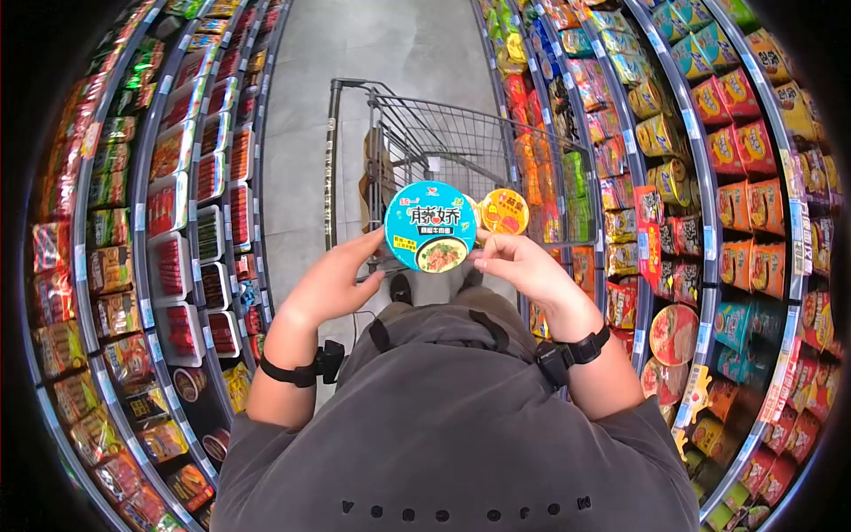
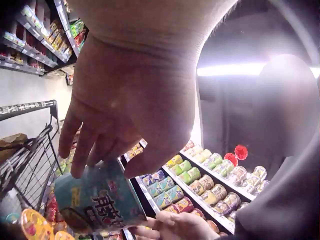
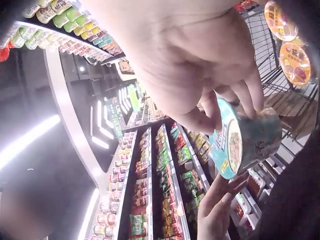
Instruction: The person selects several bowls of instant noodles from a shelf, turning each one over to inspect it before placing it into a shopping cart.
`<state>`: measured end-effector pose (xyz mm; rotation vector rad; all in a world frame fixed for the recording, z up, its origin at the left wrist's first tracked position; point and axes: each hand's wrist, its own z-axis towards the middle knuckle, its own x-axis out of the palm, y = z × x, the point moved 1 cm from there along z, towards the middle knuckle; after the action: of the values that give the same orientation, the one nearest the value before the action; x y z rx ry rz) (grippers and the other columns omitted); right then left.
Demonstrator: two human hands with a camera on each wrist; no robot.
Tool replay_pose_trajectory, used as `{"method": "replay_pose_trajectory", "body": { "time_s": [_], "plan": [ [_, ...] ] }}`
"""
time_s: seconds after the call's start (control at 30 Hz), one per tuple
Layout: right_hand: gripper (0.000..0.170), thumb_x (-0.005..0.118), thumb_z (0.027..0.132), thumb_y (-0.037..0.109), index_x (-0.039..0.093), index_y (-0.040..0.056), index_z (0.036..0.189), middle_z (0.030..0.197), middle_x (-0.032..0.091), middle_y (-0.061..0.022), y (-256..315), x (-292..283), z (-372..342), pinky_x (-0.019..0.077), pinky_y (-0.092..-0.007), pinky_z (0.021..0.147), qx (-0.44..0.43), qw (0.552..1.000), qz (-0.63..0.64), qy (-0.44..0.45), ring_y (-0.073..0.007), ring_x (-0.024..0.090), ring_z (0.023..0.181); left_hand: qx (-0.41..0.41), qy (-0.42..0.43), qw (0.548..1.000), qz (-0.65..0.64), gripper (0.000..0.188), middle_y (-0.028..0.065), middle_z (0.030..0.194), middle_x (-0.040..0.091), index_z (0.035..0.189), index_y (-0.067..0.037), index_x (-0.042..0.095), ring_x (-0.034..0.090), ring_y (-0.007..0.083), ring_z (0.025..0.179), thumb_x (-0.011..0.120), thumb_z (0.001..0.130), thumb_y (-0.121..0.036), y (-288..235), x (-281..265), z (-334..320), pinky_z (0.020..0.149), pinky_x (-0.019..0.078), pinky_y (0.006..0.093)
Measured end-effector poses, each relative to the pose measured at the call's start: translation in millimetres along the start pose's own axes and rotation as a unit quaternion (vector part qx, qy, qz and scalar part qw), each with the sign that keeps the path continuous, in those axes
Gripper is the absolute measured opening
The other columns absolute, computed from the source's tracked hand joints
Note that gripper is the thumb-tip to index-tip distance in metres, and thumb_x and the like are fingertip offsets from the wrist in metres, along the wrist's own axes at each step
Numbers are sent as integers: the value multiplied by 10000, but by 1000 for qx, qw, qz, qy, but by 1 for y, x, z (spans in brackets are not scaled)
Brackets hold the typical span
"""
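An instant noodle cup [image 1: 425, 222] with a teal lid and a picture of noodles is held in front of the person, its lid facing up toward the head camera. My left hand [image 1: 330, 277] is at the cup's left edge, fingertips on its side. From the other side, my right hand [image 1: 529, 270] grips it with thumb and fingers near the rim. In the left wrist view, the left fingers [image 2: 82, 150] span the teal cup [image 2: 100, 197]. The right wrist view has the right thumb and fingers about the cup [image 3: 250, 137].
A wire shopping cart [image 1: 443, 120] stands just ahead, with yellow-lidded noodle cups [image 1: 505, 211] in it. Shelves of packaged food [image 1: 182, 213] line the left side, and shelves of noodle packets [image 1: 740, 199] line the right. Grey aisle floor [image 1: 297, 106] runs between them.
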<state>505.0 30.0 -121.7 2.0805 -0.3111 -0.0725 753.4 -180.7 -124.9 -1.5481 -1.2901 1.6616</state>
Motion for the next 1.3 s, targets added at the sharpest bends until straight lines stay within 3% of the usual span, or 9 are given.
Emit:
{"method": "replay_pose_trajectory", "body": {
  "time_s": [0.07, 0.1, 0.2, 0.37, 0.43, 0.6, 0.77, 0.93, 1.3],
  "plan": [
    [43, 672, 954, 37, 664, 18, 917, 1353, 639, -151, -1, -5, -3, 493, -299, 981, 4, 999, 47, -17, -197, 616, 1268, 35, -5, 999, 41, 656, 253, 1276, 660, 1510, 0, 462, 656, 390, 1168, 670, 892, -73, 13, 8, 14, 970, 533, 432],
    [43, 672, 954, 37, 664, 18, 917, 1353, 639, -151, -2, -10, -6, 493, -299, 981, 11, 998, 52, -23, -197, 616, 1268, 35, 5, 999, 37, 656, 253, 1276, 660, 1510, 0, 462, 656, 390, 1168, 670, 892, -73, 16, 11, 23, 970, 533, 432],
    [74, 635, 945, -8, 647, 27, 881, 1631, 374, -242, -6, -27, -8, 499, -328, 1030, -1, 994, 104, -28, -249, 605, 1307, -5, 23, 1000, 8, 722, 249, 1389, 625, 1581, -41, 370, 626, 375, 1268, 666, 925, -92, 8, 15, 53, 980, 529, 426],
    [53, 647, 973, 54, 683, 35, 940, 1602, 420, -236, -8, -70, 5, 486, -415, 1093, -23, 989, 136, -47, -289, 599, 1330, -17, -29, 997, -74, 772, 237, 1441, 603, 1626, -61, 287, 581, 324, 1353, 649, 944, -73, 20, 30, 112, 1094, 464, 357],
    [68, 636, 980, 69, 681, 31, 946, 1604, 414, -240, -4, -90, 19, 488, -427, 1093, -25, 986, 154, -57, -301, 593, 1337, -82, -35, 975, -206, 761, 246, 1439, 593, 1633, -58, 272, 580, 305, 1345, 632, 962, -51, 23, 33, 138, 1132, 438, 369],
    [180, 574, 1003, 102, 705, -9, 1055, 1621, 407, -208, -6, -159, 80, 432, -385, 1145, 3, 980, 198, -34, -254, 564, 1367, -197, -90, 915, -340, 680, 180, 1354, 609, 1626, -43, 273, 640, 246, 1193, 512, 990, -16, 53, 51, 209, 1035, 535, 400],
    [231, 547, 1015, 150, 712, 9, 1090, 1601, 458, -171, -27, -220, 161, 401, -352, 1143, 43, 981, 187, 38, -204, 451, 1452, -303, -35, 896, -323, 653, 148, 1323, 617, 1591, -30, 335, 675, 226, 1102, 492, 957, -22, 109, 75, 282, 941, 571, 359],
    [232, 562, 1034, 219, 712, 65, 1119, 1212, 697, -39, -98, -278, 250, 437, -351, 1092, 133, 960, 244, 48, -171, 611, 1218, -368, -20, 878, -304, 605, 117, 1299, 651, 1534, -42, 422, 660, 204, 1104, 613, 983, -207, 198, 123, 349, 931, 534, 354],
    [248, 597, 1034, 260, 688, 89, 1189, 1294, 640, -10, -227, -305, 342, 412, -318, 1099, 280, 931, 206, 112, -151, 551, 1284, -467, 86, 867, -152, 645, 118, 1244, 678, 1544, -21, 438, 650, 207, 1086, 584, 959, -249, 343, 204, 386, 908, 529, 355]
  ]
}}
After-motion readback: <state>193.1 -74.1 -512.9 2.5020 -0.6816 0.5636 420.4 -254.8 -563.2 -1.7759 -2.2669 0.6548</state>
